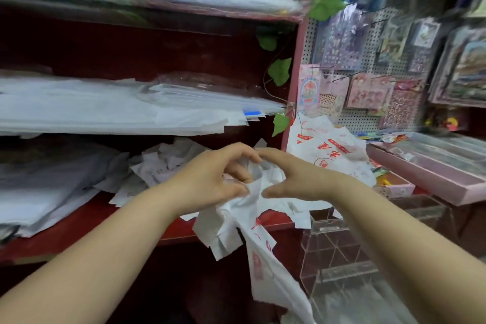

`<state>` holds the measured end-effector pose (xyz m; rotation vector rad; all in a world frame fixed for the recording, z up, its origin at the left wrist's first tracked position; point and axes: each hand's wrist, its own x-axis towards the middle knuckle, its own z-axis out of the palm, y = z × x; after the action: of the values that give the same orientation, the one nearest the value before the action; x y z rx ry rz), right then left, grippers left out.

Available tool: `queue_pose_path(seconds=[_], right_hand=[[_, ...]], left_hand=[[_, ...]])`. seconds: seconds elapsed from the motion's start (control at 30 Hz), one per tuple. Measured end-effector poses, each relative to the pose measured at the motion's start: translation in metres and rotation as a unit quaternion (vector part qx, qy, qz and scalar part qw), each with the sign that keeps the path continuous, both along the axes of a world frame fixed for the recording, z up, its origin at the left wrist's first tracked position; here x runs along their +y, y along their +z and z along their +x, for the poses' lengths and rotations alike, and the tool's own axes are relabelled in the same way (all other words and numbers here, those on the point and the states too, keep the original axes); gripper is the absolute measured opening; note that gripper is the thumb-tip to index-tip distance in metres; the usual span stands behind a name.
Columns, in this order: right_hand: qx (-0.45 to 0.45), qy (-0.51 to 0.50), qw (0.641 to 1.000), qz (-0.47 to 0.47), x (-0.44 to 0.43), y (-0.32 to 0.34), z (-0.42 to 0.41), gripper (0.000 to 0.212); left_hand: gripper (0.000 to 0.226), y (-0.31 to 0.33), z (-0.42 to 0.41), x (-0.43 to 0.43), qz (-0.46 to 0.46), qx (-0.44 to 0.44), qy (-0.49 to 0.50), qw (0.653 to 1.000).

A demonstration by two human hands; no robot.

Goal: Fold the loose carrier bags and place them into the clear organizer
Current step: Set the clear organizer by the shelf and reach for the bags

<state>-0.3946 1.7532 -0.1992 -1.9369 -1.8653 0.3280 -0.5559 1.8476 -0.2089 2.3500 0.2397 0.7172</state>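
A white carrier bag with red print (263, 242) hangs from both my hands over the edge of the red shelf. My left hand (213, 179) pinches its crumpled top between thumb and curled fingers. My right hand (297, 179) touches the same bunched top from the right, thumb below and fingers arched over it; whether it grips is unclear. The clear organizer (339, 252), an acrylic box with dividers, stands low at the right, beside the hanging bag. More loose white bags (163, 166) lie heaped on the shelf behind my left hand. Another red-printed bag (331, 150) lies behind my right hand.
Stacks of flat white and clear bags (110, 110) fill the upper shelves. A red shelf edge (86, 223) runs under my left arm. A pegboard with hanging packets (368, 73) and pink trays (431, 171) stand at the right.
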Motion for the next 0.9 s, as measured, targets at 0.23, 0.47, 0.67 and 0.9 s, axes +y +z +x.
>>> queue_pose_path(seconds=[0.23,0.47,0.67,0.9], right_hand=[[0.058,-0.043,0.993,-0.091,-0.001,-0.009,0.01,0.012],[0.041,-0.149,0.987,-0.043,-0.015,-0.009,0.027,0.028],[0.378,-0.256,0.876,0.153,-0.036,-0.026,0.068,0.013],[0.531,-0.353,0.747,0.189,-0.038,-0.064,0.085,0.018]], left_hand=[[0.049,-0.01,0.004,0.019,0.02,0.019,0.032,0.999],[0.023,-0.047,0.013,0.042,0.007,-0.151,0.253,0.955],[0.043,-0.097,-0.004,0.012,-0.2,-0.203,0.333,0.899],[0.061,-0.142,0.035,-0.002,-0.5,0.054,0.164,0.848]])
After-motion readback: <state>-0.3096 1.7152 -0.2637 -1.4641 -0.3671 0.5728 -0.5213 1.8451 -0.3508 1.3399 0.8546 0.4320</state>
